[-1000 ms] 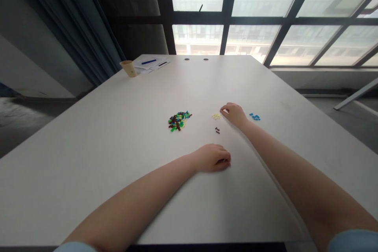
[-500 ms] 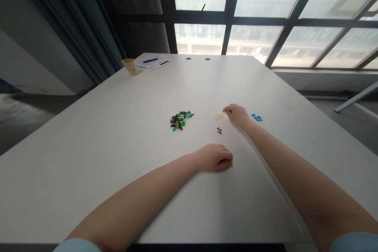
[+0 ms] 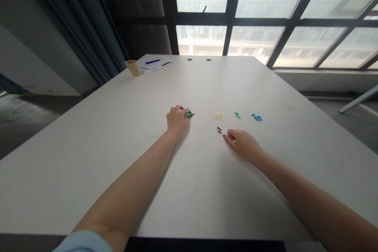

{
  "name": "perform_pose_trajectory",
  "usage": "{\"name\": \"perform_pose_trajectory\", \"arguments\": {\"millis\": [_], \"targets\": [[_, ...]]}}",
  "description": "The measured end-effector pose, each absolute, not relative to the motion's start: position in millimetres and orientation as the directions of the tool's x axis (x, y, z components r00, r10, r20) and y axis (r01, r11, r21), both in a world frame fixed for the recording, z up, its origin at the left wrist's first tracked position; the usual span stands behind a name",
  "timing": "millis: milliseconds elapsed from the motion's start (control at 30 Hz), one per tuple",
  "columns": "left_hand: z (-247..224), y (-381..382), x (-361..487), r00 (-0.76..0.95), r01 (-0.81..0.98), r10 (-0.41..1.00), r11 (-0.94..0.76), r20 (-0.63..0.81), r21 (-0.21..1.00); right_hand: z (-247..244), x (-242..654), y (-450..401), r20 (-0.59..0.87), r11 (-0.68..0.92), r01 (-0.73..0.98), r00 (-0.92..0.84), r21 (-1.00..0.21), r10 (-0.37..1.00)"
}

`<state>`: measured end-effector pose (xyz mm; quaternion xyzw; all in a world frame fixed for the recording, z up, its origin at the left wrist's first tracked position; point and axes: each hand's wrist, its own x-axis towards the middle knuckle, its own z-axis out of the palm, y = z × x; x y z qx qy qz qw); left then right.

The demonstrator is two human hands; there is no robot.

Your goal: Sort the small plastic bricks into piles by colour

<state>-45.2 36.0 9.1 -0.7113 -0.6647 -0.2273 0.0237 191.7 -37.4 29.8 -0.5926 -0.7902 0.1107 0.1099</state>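
White table [image 3: 189, 86], two hands: left hand [image 3: 177, 121] at one mixed pile [image 3: 189, 114], grip hidden, can't tell; right hand [image 3: 242, 143] curled, hold unclear. Rightward, four little clusters: blue pieces [image 3: 258, 118], yellow pieces [image 3: 218, 116], green pieces [image 3: 236, 114], and brown pieces [image 3: 219, 132] just beside the right fingertips [image 3: 225, 137]!

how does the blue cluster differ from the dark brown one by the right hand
The blue cluster is bright; the brown cluster is dark. The blue cluster spreads wider than the brown cluster. The brown cluster lies just beside the right hand, while the blue cluster sits farther off. Both are loose pieces on the white table.
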Motion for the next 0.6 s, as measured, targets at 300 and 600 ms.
{"name": "perform_pose_trajectory", "arguments": {"millis": [300, 600], "targets": [[0, 39, -42, 0.024, 0.977, 0.955, -0.085, 0.295, 0.196, 23, 204, -40, 0.092, 0.268, 0.887, -0.252, -0.377, 0.963], [14, 32, -35, 0.088, 0.943, 0.862, -0.233, 0.499, 0.236, 25, 215, -38, 0.171, 0.298, 0.876, -0.25, -0.38, 0.953]]}}
